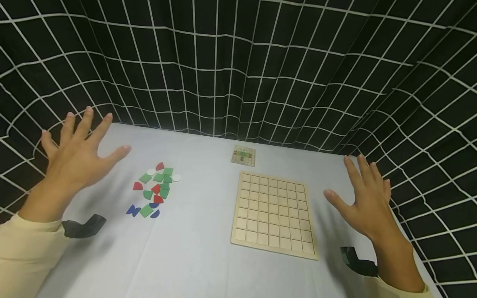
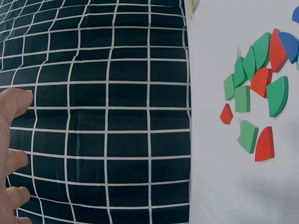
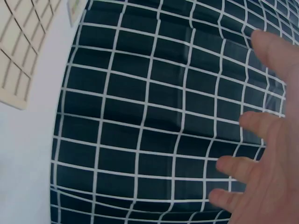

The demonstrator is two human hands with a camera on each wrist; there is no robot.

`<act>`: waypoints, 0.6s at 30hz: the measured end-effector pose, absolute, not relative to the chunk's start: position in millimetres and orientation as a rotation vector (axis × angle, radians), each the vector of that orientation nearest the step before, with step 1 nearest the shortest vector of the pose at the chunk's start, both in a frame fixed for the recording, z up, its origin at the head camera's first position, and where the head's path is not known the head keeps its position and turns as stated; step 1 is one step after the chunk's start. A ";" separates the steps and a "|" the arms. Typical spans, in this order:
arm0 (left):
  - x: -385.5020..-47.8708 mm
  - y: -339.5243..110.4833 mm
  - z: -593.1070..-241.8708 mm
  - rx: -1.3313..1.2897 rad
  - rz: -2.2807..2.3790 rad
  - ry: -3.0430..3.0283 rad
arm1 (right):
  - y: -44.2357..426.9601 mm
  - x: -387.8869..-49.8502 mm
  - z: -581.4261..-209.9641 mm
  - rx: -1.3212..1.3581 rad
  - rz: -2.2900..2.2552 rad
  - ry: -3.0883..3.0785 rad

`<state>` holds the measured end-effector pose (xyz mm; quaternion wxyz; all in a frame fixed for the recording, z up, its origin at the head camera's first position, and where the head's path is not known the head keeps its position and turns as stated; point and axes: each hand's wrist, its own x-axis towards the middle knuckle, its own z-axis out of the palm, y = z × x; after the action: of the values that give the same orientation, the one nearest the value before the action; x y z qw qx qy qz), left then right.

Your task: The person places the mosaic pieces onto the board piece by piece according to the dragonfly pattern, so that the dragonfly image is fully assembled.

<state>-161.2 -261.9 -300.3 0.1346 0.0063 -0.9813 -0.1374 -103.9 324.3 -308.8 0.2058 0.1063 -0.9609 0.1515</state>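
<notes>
The left hand (image 1: 76,159) is raised above the table's left side with fingers spread, holding nothing. Nearest to it lie loose flat pieces: red quarter shapes (image 1: 138,186), green squares (image 1: 146,210), blue pieces (image 1: 155,214) and white discs (image 1: 177,178). The right hand (image 1: 367,203), also spread and holding nothing, hovers right of a square wooden grid board (image 1: 273,213). In the left wrist view, the fingers of the left hand (image 2: 14,154) show beside the pieces, such as a red one (image 2: 265,144). The right wrist view shows the right hand (image 3: 268,135) and a corner of the board (image 3: 18,70).
A small card with a green figure on a grid (image 1: 244,156) lies behind the board. The white table (image 1: 193,231) ends at a dark curtain with white grid lines (image 1: 208,74), which also runs along both sides. Dark bands (image 1: 85,227) are at both wrists.
</notes>
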 end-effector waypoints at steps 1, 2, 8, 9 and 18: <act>-160.6 -261.4 -301.0 0.014 -0.402 -2.839 | 324.3 -103.4 -311.8 0.318 0.445 -2.661; -159.7 -260.8 -301.9 0.009 -0.407 -2.834 | 324.3 -103.2 -314.9 0.340 0.466 -2.643; -154.6 -259.4 -311.6 -0.023 -0.472 -2.793 | 324.3 -99.1 -332.2 0.446 0.584 -2.580; -154.1 -259.2 -313.7 -0.025 -0.484 -2.787 | 324.3 -98.2 -334.8 0.455 0.604 -2.580; -154.4 -256.5 -333.7 -0.067 -0.547 -2.743 | 327.6 -89.9 -358.3 0.504 0.788 -2.621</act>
<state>-154.4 -256.5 -333.7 0.1710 -0.0235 -0.9660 -0.1925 -89.9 327.6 -358.3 0.1782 0.1783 -0.9267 0.2786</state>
